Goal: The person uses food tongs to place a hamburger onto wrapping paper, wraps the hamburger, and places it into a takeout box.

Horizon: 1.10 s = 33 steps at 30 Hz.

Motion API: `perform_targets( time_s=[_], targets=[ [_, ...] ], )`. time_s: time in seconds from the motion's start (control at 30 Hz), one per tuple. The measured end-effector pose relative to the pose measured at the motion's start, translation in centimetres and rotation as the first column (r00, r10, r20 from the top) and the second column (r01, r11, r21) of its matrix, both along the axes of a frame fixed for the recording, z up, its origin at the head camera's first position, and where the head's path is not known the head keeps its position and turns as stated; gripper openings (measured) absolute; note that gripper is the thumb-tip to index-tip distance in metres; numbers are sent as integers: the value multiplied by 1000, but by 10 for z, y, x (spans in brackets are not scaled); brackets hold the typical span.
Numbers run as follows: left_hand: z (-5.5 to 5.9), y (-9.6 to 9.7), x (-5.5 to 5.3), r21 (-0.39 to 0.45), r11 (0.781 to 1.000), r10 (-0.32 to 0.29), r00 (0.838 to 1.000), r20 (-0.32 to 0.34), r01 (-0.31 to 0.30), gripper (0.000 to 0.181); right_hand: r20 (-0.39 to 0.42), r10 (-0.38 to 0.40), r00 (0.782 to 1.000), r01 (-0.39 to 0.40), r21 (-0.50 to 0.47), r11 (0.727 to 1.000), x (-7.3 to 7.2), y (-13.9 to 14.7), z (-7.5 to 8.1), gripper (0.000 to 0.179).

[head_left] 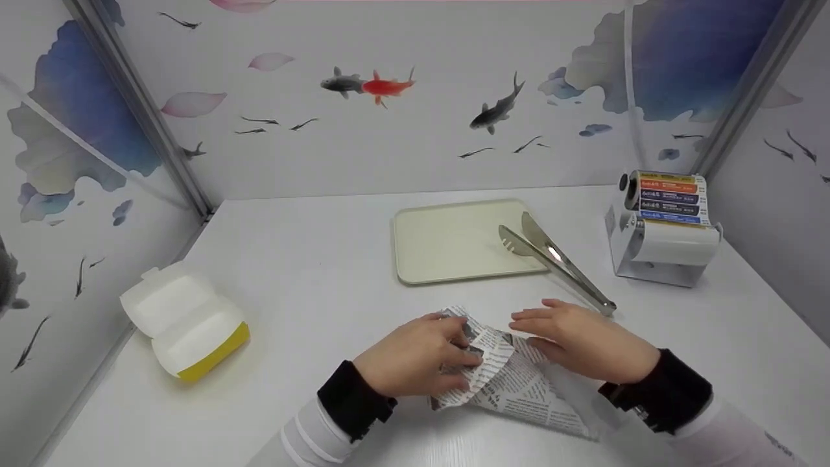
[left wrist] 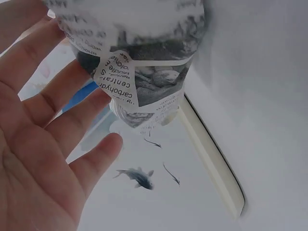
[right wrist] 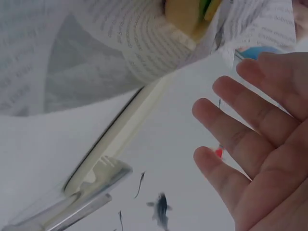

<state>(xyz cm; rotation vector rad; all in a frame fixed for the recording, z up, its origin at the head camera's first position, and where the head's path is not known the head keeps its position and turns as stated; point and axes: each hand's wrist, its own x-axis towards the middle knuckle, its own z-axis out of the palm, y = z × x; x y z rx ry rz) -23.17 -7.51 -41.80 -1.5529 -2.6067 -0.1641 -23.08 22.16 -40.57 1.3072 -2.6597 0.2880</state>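
Note:
A sheet of newsprint-patterned wrapping paper (head_left: 528,392) is folded over itself in front of me, one pointed flap spreading right. My left hand (head_left: 415,357) lies against its folded left side, fingers spread and fairly straight, fingertips at the paper. On the other side my right hand (head_left: 583,340) hovers by the paper's upper right edge, its fingers extended and nothing in its grasp. Inside the paper, the right wrist view reveals part of a tan food item (right wrist: 183,17) with green and yellow in it; the wrapping hides the rest.
Behind the paper lies a cream tray (head_left: 454,243), with metal tongs (head_left: 570,266) resting partly across its right edge. An opened white and yellow takeaway box (head_left: 194,324) sits at left. A label-roll dispenser (head_left: 668,233) stands at back right, near the printed wall (head_left: 415,149).

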Motion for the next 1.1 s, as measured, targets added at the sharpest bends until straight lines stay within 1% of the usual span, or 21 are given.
perform_targets(
  time_s=[0.03,0.1,0.17,0.27,0.33,0.47,0.5,0.6,0.73,0.87,0.9,1.03,1.1],
  targets=[
    [0,1,1,-3,1000,4,1000,8,-4,35,43,-39,998,39,-4,999,0,5,4,34],
    [-1,4,4,-8,1000,7,1000,14,-7,37,133,-116,984,118,-8,993,-1,14,13,38],
    [-2,6,6,-9,1000,12,1000,15,-12,39,213,-193,958,198,-5,980,-1,23,22,41],
    [-4,8,9,-18,1000,13,1000,1,-13,43,298,-280,913,290,13,957,-3,38,30,43],
    [-5,9,11,-28,1000,14,1000,-9,-14,46,344,-319,883,330,29,944,-7,48,30,41],
    [-4,11,15,-51,999,12,999,-46,-14,48,422,-376,825,382,74,921,-20,69,24,39],
    [-4,12,16,-53,998,11,999,-53,-14,48,436,-399,807,403,89,911,-23,74,22,39],
    [-3,14,19,-61,998,9,997,-71,-13,49,450,-469,760,459,139,877,-33,87,15,39],
    [-4,14,21,-64,998,14,998,-64,-18,52,451,-534,715,496,210,842,-39,90,5,40],
    [-5,14,22,-56,998,25,999,-46,-28,51,490,-543,682,484,255,837,-39,79,-5,38],
    [-5,14,22,-56,998,25,999,-43,-28,51,501,-549,669,483,268,833,-38,76,-7,37],
    [-5,16,21,-63,998,22,999,-35,-24,51,520,-563,642,476,306,825,-37,68,-15,36],
    [-5,17,21,-70,997,16,999,-36,-18,51,524,-570,634,471,324,821,-37,68,-17,35]
  ],
)
